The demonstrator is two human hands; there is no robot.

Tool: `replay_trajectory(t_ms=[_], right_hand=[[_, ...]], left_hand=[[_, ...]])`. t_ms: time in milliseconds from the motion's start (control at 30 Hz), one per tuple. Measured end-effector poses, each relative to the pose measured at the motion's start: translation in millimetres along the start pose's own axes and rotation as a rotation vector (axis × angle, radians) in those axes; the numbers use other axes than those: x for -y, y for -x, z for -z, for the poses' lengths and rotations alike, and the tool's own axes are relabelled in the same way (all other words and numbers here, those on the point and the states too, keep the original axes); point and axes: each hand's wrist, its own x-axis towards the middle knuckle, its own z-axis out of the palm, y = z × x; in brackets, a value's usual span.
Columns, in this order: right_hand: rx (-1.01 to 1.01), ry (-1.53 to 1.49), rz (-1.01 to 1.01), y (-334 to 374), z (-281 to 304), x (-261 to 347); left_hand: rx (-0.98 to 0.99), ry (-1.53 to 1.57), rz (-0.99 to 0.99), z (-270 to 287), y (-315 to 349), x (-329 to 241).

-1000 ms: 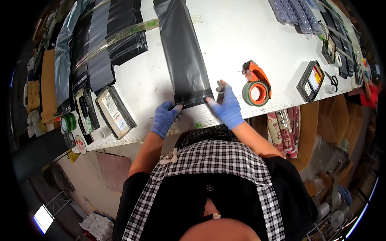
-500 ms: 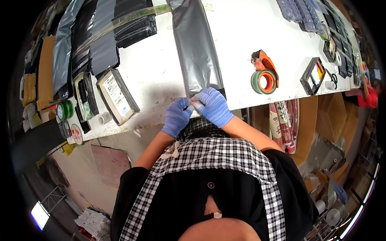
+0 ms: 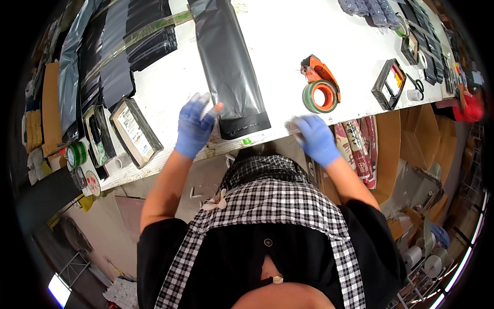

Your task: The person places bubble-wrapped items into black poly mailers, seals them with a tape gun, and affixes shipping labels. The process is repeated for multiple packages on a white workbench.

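Note:
A long grey plastic mailing bag [image 3: 229, 77] lies on the white table, its black-edged end near the front edge. To the left of that end is my left hand [image 3: 195, 126] in a blue glove, open, thumb and fingers apart, with one bare fingertip showing next to the bag. My right hand [image 3: 316, 138], also gloved in blue, hovers by the table's front edge, away from the bag. Its fingertips are smeared by motion, so its grip is unclear. Beyond it lies an orange tape dispenser [image 3: 321, 77] with a green roll.
Stacks of black and grey bags [image 3: 118, 51] lie at the left under a clear tape strip. In front of them stands a taped box [image 3: 136, 133]. At the right are another box [image 3: 389, 85], scissors [image 3: 418, 86] and bubble wrap [image 3: 373, 13]. Cartons [image 3: 411, 136] stand below the table.
My hands were together at the bag's near end. They have parted, left hand to the left and right hand to the right. The bag's black end now lies uncovered.

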Motion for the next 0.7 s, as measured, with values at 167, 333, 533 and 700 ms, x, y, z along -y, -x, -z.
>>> replay_trajectory(t_ms=[167,333,533,700], right_hand=[[-0.288,0.007,0.493,-90,-62,-15],[-0.166,-0.146,0.509,-90,-75,-27],[-0.044,-0.586,-0.337,-18,-72,29],[0.196,-0.689,-0.87,26,-84,46]], left_hand=[[0.115,0.245,-0.352,-41,-29,13],[0.179,0.867,0.335,-35,-9,-2],[0.121,0.589,0.964,-21,55,-81],[0.182,-0.057,0.869,-12,41,-136]])
